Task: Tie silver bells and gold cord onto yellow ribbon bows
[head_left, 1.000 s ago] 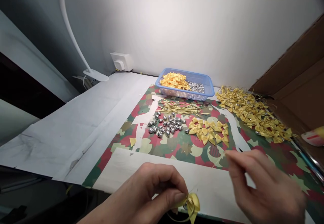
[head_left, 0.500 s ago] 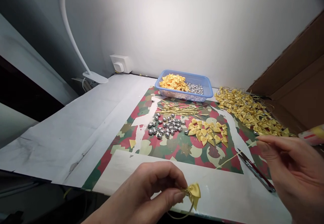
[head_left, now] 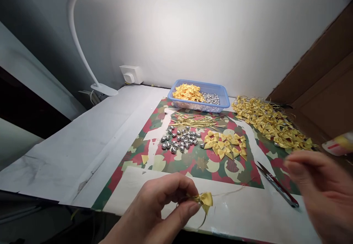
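My left hand [head_left: 168,203] is closed in a pinch on a yellow satin ribbon bow [head_left: 206,200] near the front edge of the table. A loop of gold cord [head_left: 203,220] hangs below the bow. From the bow a thin, pale thread [head_left: 228,193] runs off to the right, wavy and faint. My right hand [head_left: 320,188] is raised at the right, smeared by motion, with thumb and forefinger pressed together. What it pinches is too blurred to make out. Dark-handled thread snips [head_left: 277,185] lie on the table just left of my right hand.
Silver jingle bells [head_left: 182,139], yellow bows [head_left: 226,144] and gold cords [head_left: 195,120] lie on a patterned sheet [head_left: 190,165]. Behind stands a blue basket [head_left: 198,106] of bows and bells. A pile of corded bows [head_left: 270,122] lies at the right, near a bottle [head_left: 338,144]. A lamp [head_left: 104,89] stands left.
My left hand and the bow have shifted slightly left and up. My right hand has moved slightly right and blurred; the thread that ran taut to it now looks slack. The view has tilted up.
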### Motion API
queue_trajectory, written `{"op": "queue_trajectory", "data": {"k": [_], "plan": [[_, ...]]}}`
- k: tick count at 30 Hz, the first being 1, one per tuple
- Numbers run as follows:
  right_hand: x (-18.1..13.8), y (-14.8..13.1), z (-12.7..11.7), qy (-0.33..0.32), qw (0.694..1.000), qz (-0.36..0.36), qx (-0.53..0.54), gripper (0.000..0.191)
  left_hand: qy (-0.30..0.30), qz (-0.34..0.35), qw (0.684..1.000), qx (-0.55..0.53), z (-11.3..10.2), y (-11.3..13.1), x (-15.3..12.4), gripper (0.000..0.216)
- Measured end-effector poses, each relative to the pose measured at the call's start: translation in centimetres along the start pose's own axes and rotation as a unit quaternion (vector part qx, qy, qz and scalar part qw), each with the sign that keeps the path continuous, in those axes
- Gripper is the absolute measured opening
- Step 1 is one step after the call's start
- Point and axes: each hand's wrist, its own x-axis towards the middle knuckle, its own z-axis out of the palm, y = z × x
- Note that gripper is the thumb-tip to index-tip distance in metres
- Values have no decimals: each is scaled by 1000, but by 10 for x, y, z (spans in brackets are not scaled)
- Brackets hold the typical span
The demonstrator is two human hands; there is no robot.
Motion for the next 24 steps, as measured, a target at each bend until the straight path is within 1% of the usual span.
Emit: {"op": "queue_trajectory", "data": {"k": [1, 2, 3, 4, 5, 6, 8, 9, 10, 12, 13, 15, 16, 18, 19, 20, 21, 24], "plan": [[-8, -14, 10, -70, 997, -26, 22, 10, -1, -2, 1000, 4, 0, 0, 0, 16], [-17, -28, 21, -156, 985, -31, 61, 12, -1, -5, 1000, 6, 0, -1, 1, 19], [-25, -40, 32, -217, 971, 16, 98, 17, -3, -7, 1000, 5, 0, -1, 2, 21], [-33, -51, 42, -285, 945, 65, 144, 24, -7, -4, 1000, 1, -1, 0, 3, 22], [-40, -60, 50, -348, 911, 110, 193, 31, -11, 4, 1000, -5, -1, 0, 4, 21], [-44, -66, 58, -390, 884, 139, 216, 34, -13, 14, 1000, -10, -2, 1, 5, 20], [-46, -75, 68, -422, 867, 150, 218, 24, -16, 34, 999, -12, -3, 2, 6, 20], [-44, -77, 71, -426, 868, 140, 213, 18, -11, 44, 999, -12, -4, 3, 7, 21], [-42, -79, 73, -424, 872, 125, 209, 20, -1, 53, 999, -12, -4, 3, 6, 22], [-39, -81, 74, -419, 877, 97, 216, 32, 26, 68, 997, -13, -5, 2, 5, 24], [-38, -83, 75, -407, 881, 91, 221, 34, 35, 73, 997, -18, -5, 1, 3, 23], [-41, -85, 75, -368, 896, 91, 231, 32, 37, 67, 996, -42, -5, -5, -2, 25], [-43, -87, 76, -348, 902, 96, 236, 30, 31, 56, 996, -58, -6, -9, -5, 32], [-48, -88, 76, -314, 911, 108, 245, 28, 12, 25, 995, -95, -8, -17, -11, 55], [-50, -89, 76, -304, 914, 110, 246, 28, 1, 13, 994, -110, -9, -20, -13, 61], [-52, -89, 77, -300, 915, 110, 245, 28, -6, 5, 993, -121, -9, -21, -15, 61], [-53, -89, 77, -298, 917, 110, 243, 27, -10, 4, 992, -128, -10, -21, -16, 56], [-55, -88, 79, -288, 921, 96, 243, 27, 10, 37, 992, -117, -9, -14, -12, 26]]}}
